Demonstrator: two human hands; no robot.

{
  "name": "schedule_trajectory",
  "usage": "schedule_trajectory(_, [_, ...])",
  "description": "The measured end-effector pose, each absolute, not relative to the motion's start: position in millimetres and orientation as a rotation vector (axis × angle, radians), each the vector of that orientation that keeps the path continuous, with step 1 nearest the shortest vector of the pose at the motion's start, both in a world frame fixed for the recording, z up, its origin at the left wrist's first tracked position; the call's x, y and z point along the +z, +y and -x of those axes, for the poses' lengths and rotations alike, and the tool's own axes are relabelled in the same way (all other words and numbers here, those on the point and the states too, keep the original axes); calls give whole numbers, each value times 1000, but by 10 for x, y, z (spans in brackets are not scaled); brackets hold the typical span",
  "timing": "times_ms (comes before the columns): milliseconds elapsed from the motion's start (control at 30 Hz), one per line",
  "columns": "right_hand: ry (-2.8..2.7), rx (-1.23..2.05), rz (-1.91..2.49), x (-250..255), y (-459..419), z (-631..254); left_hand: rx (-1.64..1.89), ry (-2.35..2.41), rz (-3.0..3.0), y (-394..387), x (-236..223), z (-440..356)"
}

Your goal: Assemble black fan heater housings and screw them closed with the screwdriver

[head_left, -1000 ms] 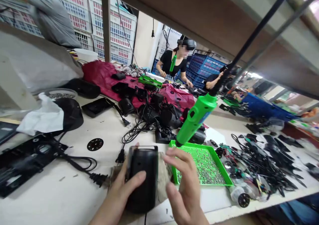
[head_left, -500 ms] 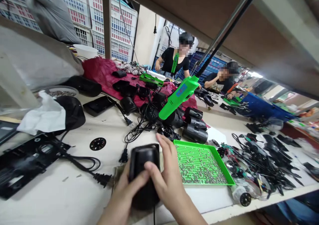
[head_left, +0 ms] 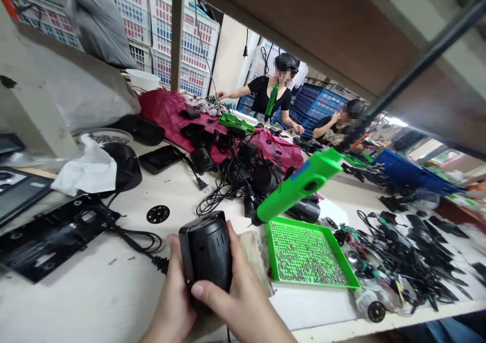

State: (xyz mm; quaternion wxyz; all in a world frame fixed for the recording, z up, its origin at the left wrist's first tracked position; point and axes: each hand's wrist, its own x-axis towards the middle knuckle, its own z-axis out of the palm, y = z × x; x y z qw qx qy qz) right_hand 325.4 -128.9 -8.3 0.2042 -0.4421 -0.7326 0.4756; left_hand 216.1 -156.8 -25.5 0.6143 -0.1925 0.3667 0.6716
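Note:
Both my hands hold a black plastic cylindrical housing (head_left: 205, 249) with small slots in its side and a thin cord running down from below. My left hand (head_left: 172, 295) cups it from the left, and my right hand (head_left: 233, 295) wraps it from the right. To the right of my right hand is a green tray (head_left: 274, 252) full of small screws. A green electric screwdriver (head_left: 298, 187) hangs on a black line above the tray's far edge, touching neither hand.
A folded beige cloth (head_left: 254, 262) lies under the housing. Black cords, a plug (head_left: 161, 264) and a black panel (head_left: 56, 236) lie to the left, with a heap of black parts (head_left: 402, 267) to the right. Co-workers (head_left: 266, 92) sit across the bench, and a shelf overhangs it.
My right hand has moved from beside the housing to around it. The housing now tilts with its top to the left. The green screwdriver has swung and lies flatter.

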Motion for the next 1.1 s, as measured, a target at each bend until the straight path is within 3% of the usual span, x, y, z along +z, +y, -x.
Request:
schedule_trajectory(300, [-1962, 1272, 1053, -368, -1390, -3315, 1491, 864, 436, -1568, -235, -2166])
schedule_trajectory(1100, [-1852, 1344, 1064, -345, -1392, -3365, 1660, 1169, 258, -1533, -357, -2217])
